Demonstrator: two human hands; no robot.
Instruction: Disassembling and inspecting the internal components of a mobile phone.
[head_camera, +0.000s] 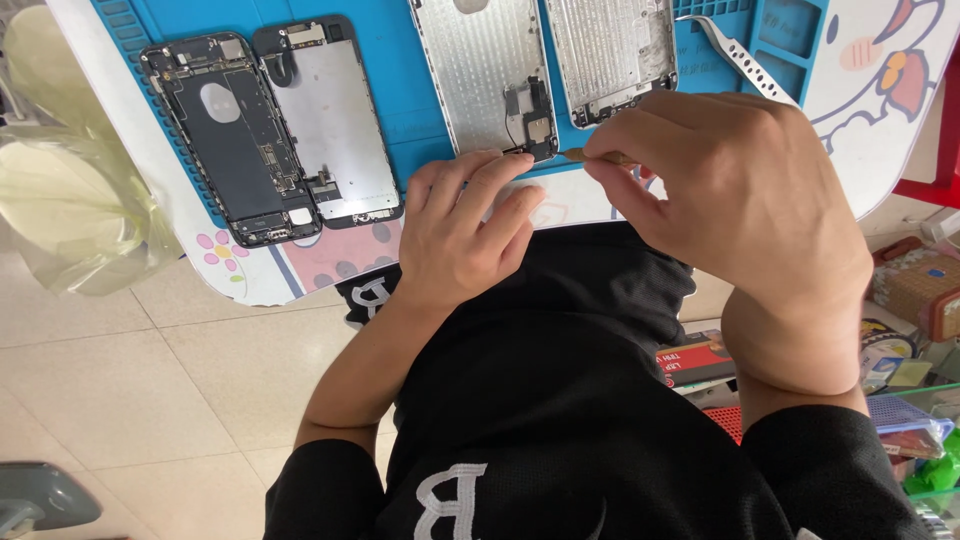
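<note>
On the floor to your right, a clear-walled bin (935, 420) holds mixed packets and green bits, too jumbled to sort out. Beside it lies a flat red package (695, 360) with a white label strip.

Your right hand (740, 210) pinches a thin brown-tipped tool (573, 155) between thumb and fingertips, its tip touching the bottom edge of the silver phone housing (490, 75) on the blue mat (400, 90). Your left hand (465, 235) rests just below that housing, fingers loosely curled together, fingertips pressing its lower edge. 2 opened phone halves (270, 130) lie well apart to the left.
</note>
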